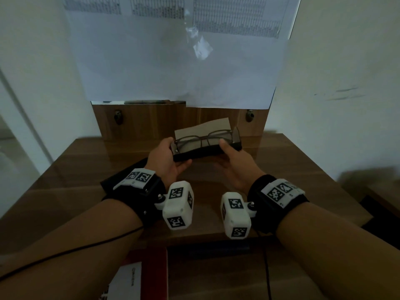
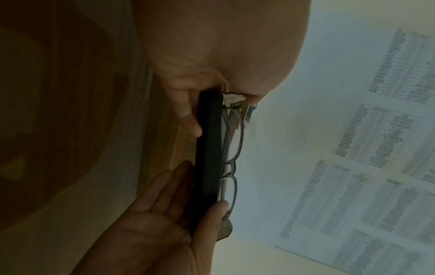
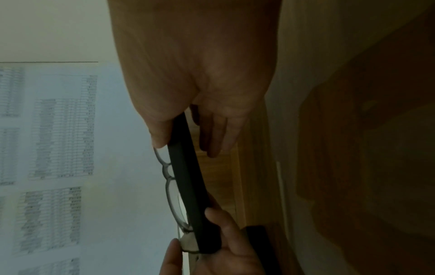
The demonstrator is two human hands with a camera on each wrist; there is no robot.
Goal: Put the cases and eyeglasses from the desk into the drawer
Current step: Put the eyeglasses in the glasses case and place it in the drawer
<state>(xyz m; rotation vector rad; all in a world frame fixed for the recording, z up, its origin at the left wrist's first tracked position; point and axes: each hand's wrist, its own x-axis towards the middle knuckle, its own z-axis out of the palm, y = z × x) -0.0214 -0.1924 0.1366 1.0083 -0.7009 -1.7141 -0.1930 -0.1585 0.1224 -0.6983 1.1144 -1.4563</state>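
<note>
Both hands hold an open black glasses case (image 1: 198,154) in the air above the wooden desk (image 1: 292,169). Grey-framed eyeglasses (image 1: 203,138) lie folded in it, in front of its raised grey-lined lid (image 1: 202,127). My left hand (image 1: 171,152) grips the case's left end, thumb on top and fingers below. My right hand (image 1: 228,158) pinches the right end, thumb above and straight fingers underneath. In the wrist views the case (image 2: 208,158) (image 3: 186,176) shows edge-on with the eyeglasses (image 2: 233,145) (image 3: 170,197) beside it. A second black case (image 1: 118,178) lies on the desk under my left wrist.
Printed sheets (image 1: 173,50) hang on the wall above a wooden back panel (image 1: 151,120). Below the desk's front edge what looks like an open drawer (image 1: 216,278) holds a red-and-white booklet (image 1: 138,276) at its left. A dark ledge (image 1: 378,202) sits at the right.
</note>
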